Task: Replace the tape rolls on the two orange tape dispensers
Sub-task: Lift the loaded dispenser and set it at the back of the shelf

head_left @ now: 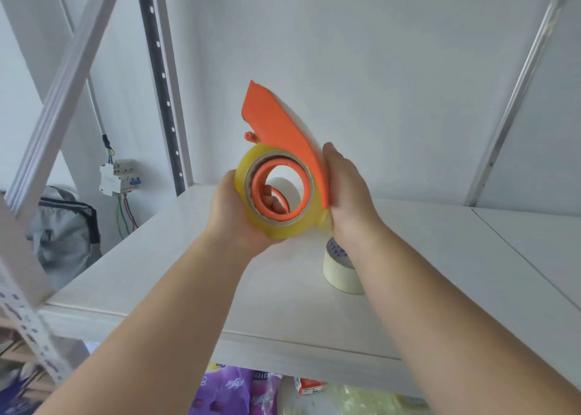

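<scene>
An orange tape dispenser [279, 122] is held up above the white shelf [188, 273], its curved guard pointing up and left. A yellowish clear tape roll [276, 226] sits around its orange hub. My left hand [232, 213] cups the roll from the left and below, fingers curled behind it. My right hand [349, 194] presses against the right side of the dispenser's guard and the roll. A cream masking tape roll [341, 273] stands on the shelf under my right wrist. Through the hub I glimpse another white roll with an orange part [284, 191] on the shelf behind.
A slotted metal upright [160, 78] and a diagonal brace [63, 90] stand at the left. A breaker box with wires [118, 177] hangs on the wall, above a grey bag [66, 229]. Purple packets [232, 389] lie on the lower level.
</scene>
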Tool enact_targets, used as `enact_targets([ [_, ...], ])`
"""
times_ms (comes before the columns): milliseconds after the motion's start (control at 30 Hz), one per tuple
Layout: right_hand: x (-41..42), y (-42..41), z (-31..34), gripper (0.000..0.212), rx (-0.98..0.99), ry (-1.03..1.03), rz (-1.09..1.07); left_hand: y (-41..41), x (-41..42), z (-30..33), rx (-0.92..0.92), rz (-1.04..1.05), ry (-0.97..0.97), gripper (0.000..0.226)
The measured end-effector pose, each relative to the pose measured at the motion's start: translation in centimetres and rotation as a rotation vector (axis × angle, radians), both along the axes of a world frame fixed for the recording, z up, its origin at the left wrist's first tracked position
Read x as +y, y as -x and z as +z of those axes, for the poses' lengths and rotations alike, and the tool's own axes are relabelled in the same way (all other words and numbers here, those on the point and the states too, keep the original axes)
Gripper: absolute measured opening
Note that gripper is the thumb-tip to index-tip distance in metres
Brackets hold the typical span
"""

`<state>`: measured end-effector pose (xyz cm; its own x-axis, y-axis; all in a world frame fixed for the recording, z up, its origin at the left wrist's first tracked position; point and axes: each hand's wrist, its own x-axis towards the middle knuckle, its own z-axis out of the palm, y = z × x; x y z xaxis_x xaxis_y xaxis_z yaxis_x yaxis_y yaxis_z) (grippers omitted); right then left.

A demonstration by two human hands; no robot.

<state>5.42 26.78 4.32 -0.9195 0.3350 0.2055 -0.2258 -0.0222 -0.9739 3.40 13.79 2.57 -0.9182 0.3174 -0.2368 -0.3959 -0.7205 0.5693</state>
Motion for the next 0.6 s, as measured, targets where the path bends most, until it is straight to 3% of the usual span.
enact_targets([
  [100,-0.3,-0.5,0.2,0.036,-0.080,0.152,0.107,-0.5,0.4,-0.7,-0.044,-0.036,-0.090,0.007],
  [267,-0.5,-0.8,-0.3,0.030,-0.075,0.142,0.105,-1.0,0.4,-1.8,-0.064,-0.058,-0.046,0.013],
  [400,-0.5,-0.9,-0.5,0.034,-0.075,0.097,0.088,-1.7,0.1,-2.2,-0.019,0.028,0.270,0.014],
  [467,-0.2,-0.9,-0.2,0.049,-0.077,0.038,0.055,-1.6,-0.6,-2.3,0.029,0.128,0.525,0.010],
  [533,0.3,-1.0,0.2,0.062,-0.074,-0.047,0.033,-0.8,-2.2,-2.6,0.099,0.378,0.800,0.016],
  [600,1.1,-1.2,0.3,0.050,-0.054,-0.188,0.032,-0.6,-4.5,-2.1,0.226,0.726,0.906,0.045],
])
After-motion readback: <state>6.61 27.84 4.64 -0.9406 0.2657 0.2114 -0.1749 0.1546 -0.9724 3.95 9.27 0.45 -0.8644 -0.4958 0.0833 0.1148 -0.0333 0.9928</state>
